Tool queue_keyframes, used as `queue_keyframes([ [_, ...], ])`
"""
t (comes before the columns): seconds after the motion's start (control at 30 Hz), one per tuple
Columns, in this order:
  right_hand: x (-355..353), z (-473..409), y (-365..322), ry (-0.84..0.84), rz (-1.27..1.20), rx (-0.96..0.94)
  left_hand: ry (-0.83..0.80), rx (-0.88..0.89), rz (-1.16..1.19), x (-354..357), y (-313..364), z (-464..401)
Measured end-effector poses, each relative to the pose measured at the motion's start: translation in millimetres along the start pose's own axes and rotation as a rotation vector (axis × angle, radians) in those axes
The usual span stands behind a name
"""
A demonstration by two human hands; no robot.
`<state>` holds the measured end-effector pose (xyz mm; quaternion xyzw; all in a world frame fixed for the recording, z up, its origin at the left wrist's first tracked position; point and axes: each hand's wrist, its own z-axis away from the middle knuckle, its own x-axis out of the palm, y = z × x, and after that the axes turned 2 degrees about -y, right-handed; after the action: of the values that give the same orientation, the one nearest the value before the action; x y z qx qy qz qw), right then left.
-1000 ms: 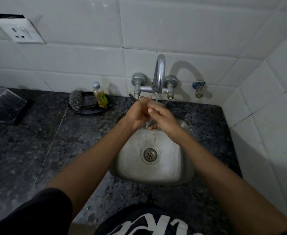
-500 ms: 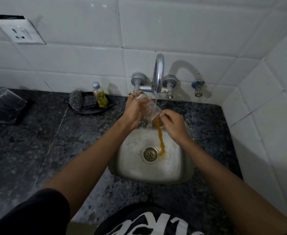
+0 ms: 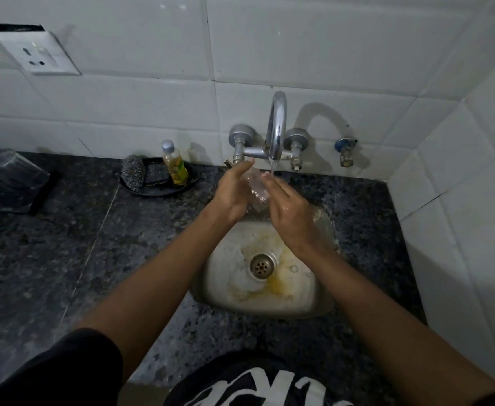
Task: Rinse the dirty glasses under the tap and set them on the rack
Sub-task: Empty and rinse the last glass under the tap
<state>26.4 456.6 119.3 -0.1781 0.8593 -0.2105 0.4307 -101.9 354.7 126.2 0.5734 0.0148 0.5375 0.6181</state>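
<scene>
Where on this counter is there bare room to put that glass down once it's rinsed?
The widest bare stretch of counter lies between the sink and the rack at far left, in front of the black dish of scrubbers and the soap bottle. Right of the sink only a narrow strip reaches the tiled wall. Under the tap both hands crowd the glass.

- Tap [image 3: 276, 124], frame centre: polished, shiny metal.
- Sink [image 3: 313, 300]: dull brushed steel, stained yellow.
- Countertop [image 3: 64, 259]: speckled dark stone, smooth.
- Wall tiles [image 3: 299, 39], upper frame: glossy white ceramic.
- Glass [image 3: 256, 190]: clear, wet.
</scene>
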Motion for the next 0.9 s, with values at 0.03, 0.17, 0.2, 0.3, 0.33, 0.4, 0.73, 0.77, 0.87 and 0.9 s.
queue_keyframes([
  [0.03,0,-4,-2,0.037,-0.035,0.018,-0.015,-0.031,0.024,-3,-2,1],
  [0.17,-2,-19,-4,0.094,-0.145,0.155,-0.079,-0.101,0.239,-9,-11,4],
  [0.2,-5,-20,-3,0.098,-0.136,0.143,-0.087,-0.113,0.217,-8,-11,5],
  [0.3,-13,-22,5,0.052,0.038,-0.091,-0.010,-0.139,-0.023,-2,-8,6],
  [0.33,-15,-22,8,0.033,0.094,-0.171,0.043,-0.131,-0.076,0,-7,7],
  [0.4,-11,-22,9,0.042,0.083,-0.143,0.085,-0.076,-0.095,1,-6,5],
  [0.73,-10,-18,6,0.015,0.136,-0.167,-0.065,-0.131,-0.119,4,-6,0],
  [0.77,-8,-17,5,0.049,0.097,-0.088,-0.039,-0.113,-0.113,2,-6,1],
  [0.87,-5,-22,1,0.143,-0.055,0.200,-0.077,-0.073,0.024,-2,-10,3],
  [0.9,-5,-22,0,0.134,-0.045,0.177,-0.112,-0.083,0.062,-2,-12,4],
])
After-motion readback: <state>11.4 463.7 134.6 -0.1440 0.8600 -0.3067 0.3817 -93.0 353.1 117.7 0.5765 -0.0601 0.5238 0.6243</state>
